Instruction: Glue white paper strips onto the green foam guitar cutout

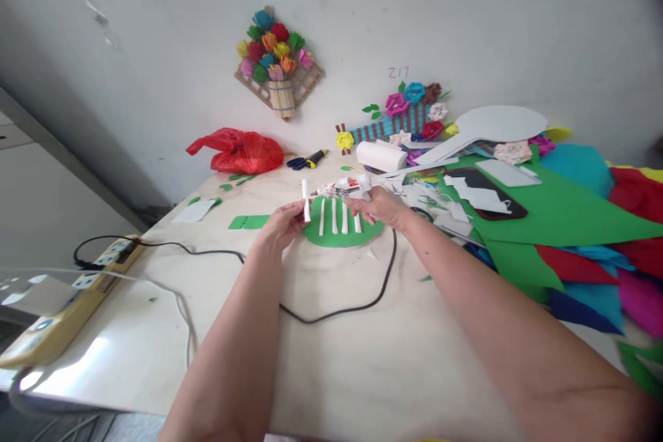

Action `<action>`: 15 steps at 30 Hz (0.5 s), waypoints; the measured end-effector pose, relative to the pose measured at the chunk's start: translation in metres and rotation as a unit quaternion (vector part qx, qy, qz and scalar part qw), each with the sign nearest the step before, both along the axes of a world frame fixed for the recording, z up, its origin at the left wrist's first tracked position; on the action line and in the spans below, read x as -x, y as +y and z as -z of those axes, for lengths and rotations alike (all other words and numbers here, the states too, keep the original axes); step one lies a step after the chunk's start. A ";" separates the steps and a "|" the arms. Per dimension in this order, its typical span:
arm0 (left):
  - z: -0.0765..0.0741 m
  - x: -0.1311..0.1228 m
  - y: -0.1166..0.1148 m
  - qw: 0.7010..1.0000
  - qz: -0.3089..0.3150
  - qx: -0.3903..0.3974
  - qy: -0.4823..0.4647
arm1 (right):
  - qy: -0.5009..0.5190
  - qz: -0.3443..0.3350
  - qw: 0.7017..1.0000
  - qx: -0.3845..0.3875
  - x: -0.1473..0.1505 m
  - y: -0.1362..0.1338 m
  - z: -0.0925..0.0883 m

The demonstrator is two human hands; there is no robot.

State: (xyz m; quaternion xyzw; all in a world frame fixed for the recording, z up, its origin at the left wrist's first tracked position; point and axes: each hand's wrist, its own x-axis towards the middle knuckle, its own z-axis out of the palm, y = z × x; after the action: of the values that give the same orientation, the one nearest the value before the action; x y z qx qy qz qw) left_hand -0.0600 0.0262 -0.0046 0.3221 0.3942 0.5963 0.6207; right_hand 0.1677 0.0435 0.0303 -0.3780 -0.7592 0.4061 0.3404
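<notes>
Place: paper-craft work corner; home or studio, cannot tell.
- Pale wooden worktable (362, 359) against a plain white wall (492, 7).
- 12 o'clock: paper-flower basket (277, 59) hung on the wall.
- 1 o'clock: second paper-flower piece (409, 110) leaning at the wall's foot.
- 3 o'clock: heap of coloured paper sheets (570, 221).
- 11 o'clock: scissors (298, 163), red plastic bag (238, 150).
- 9 o'clock: power strip (77, 283), black cord (331, 315).
- My right hand (380, 210): glue gun (344, 186).
- My left hand (282, 224): white paper roll (306, 202).

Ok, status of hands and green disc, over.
Left hand grip shut on white rolled paper stick. Right hand grip shut on white glue gun, nozzle at stick. Round green paper disc bears more sticks. Black cable curves beside disc.
</notes>
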 end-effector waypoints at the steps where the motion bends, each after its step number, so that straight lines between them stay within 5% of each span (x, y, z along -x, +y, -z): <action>1: 0.000 0.001 0.000 1.000 0.000 -0.002 0.003 | -0.002 0.003 1.000 0.003 0.000 0.000 0.000; 15: 0.008 0.004 0.004 1.000 0.017 -0.017 0.016 | -0.020 0.009 0.999 0.024 0.002 0.004 0.005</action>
State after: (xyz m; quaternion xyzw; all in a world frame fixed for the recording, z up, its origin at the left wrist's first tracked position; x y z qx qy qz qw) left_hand -0.0636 0.0303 -0.0123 0.3489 0.3886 0.5872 0.6185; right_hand 0.1657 0.0471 0.0253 -0.4006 -0.7526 0.4135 0.3197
